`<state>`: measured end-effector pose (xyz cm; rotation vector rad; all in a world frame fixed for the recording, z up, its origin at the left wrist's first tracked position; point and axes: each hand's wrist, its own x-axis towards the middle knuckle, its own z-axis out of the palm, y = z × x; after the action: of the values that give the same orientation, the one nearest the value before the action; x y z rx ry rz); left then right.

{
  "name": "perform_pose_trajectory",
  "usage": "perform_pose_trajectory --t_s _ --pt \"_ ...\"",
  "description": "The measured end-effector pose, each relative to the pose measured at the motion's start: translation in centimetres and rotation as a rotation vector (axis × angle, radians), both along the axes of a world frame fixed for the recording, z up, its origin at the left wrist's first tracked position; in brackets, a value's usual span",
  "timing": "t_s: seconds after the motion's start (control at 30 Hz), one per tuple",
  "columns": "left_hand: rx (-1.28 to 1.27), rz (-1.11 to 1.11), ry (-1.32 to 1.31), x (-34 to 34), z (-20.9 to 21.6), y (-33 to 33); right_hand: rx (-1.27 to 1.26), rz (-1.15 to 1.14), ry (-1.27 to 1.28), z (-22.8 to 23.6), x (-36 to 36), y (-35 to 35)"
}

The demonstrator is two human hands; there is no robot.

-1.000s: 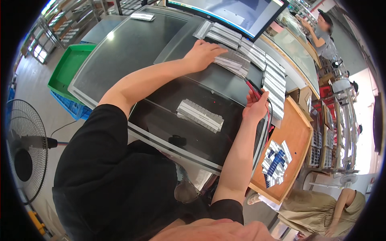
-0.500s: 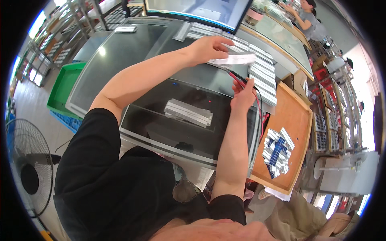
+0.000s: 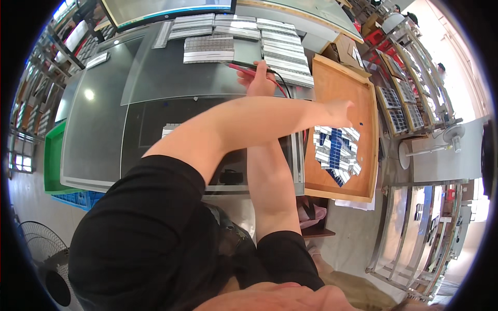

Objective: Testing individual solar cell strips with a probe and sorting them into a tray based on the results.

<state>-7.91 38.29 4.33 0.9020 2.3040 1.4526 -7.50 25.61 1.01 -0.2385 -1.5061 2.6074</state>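
My right hand is closed on a pair of test probes, one red and one black, their tips pointing left at a group of silver-grey strips on the glass. My left arm crosses over my right forearm. At its end, my left hand is above the wooden tray, by a loose pile of silver and dark-blue strips. Its fingers are blurred and partly hidden, so what they hold, if anything, does not show. Another bundle of strips lies partly behind my left arm.
Rows of silver strips line the back and right of the glass-topped table. A monitor stands behind them. At the left is a green crate; a fan stands lower left. Racks rise at the right.
My left hand has moved from a pale strip near the probes across to the wooden tray on the right. The right hand still holds the probes. The whole view has shifted.
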Motion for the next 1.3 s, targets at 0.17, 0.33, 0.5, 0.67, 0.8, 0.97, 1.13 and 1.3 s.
perform_pose_trajectory --t_s 0.17,0.33,0.5,0.67,0.8,0.97,1.13,1.3 --pt "-0.007 -0.004 0.1 -1.0 0.9 -7.3 0.041 -0.01 0.024 -0.7 -0.5 0.2" --pt "0.045 0.238 0.346 -0.5 3.7 -18.5 -0.395 -0.018 0.255 -1.3 -1.0 -0.7" --pt "-0.06 0.481 0.382 0.5 4.1 -29.7 -0.021 0.009 0.075 -0.5 -0.3 -0.2" --pt "-0.362 0.64 0.746 0.5 -1.5 -39.0 0.033 0.005 0.077 -0.2 -0.4 -1.1" --pt "-0.388 0.659 0.854 2.0 -2.7 -39.4 0.087 -0.026 0.101 -0.6 0.1 -0.1" --pt "-0.503 0.404 0.824 5.8 -3.0 -36.5 0.075 -0.027 0.092 -0.1 0.4 -0.6" --pt "-0.554 0.212 0.849 8.1 -3.7 -35.4 0.115 -0.015 0.09 0.3 0.6 -1.1" --pt "-0.709 0.201 0.845 9.7 -3.3 -37.8 0.104 -0.011 0.074 0.6 0.9 -1.3"
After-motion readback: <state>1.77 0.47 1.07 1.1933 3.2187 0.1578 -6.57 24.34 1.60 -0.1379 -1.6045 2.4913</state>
